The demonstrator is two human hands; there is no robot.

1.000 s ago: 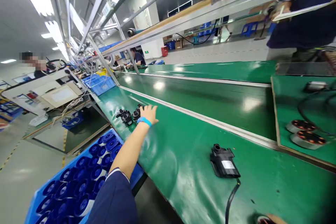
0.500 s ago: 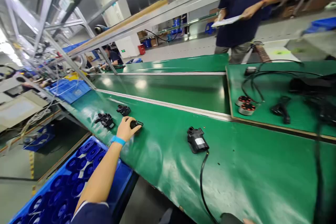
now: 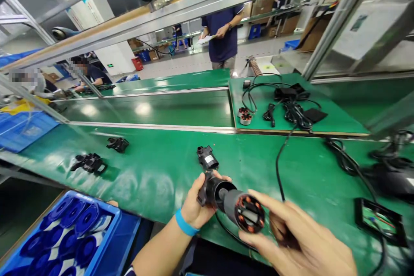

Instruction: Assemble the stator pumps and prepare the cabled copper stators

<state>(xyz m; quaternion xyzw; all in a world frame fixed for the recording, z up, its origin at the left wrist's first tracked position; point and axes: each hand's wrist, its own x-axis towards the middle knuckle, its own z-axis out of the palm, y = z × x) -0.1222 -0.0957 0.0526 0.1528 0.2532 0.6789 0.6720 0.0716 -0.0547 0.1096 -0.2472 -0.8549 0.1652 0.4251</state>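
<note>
My left hand point(image 3: 197, 205), with a blue wristband, is closed round a black pump housing point(image 3: 211, 189) held over the green bench's near edge. My right hand point(image 3: 297, 241) grips a round grey stator point(image 3: 246, 211) with orange windings, its end set against the housing's open mouth. A black cable hangs from under the two parts. Just beyond them a finished black pump point(image 3: 207, 158) with a white label lies on the green mat point(image 3: 155, 168). Two more black pump parts point(image 3: 89, 163) point(image 3: 118, 143) lie further left.
A blue bin point(image 3: 64, 233) of blue round parts sits low at left. A raised green board point(image 3: 336, 123) holds two stators point(image 3: 243, 115), cables and black boxes. Cables and a small device point(image 3: 380, 220) lie at right. A person point(image 3: 223, 34) with paper stands across the conveyor.
My left hand picked up a black housing from the left of the bench and brought it in front of me. My right hand came into view, holding the stator against it. The camera turned right.
</note>
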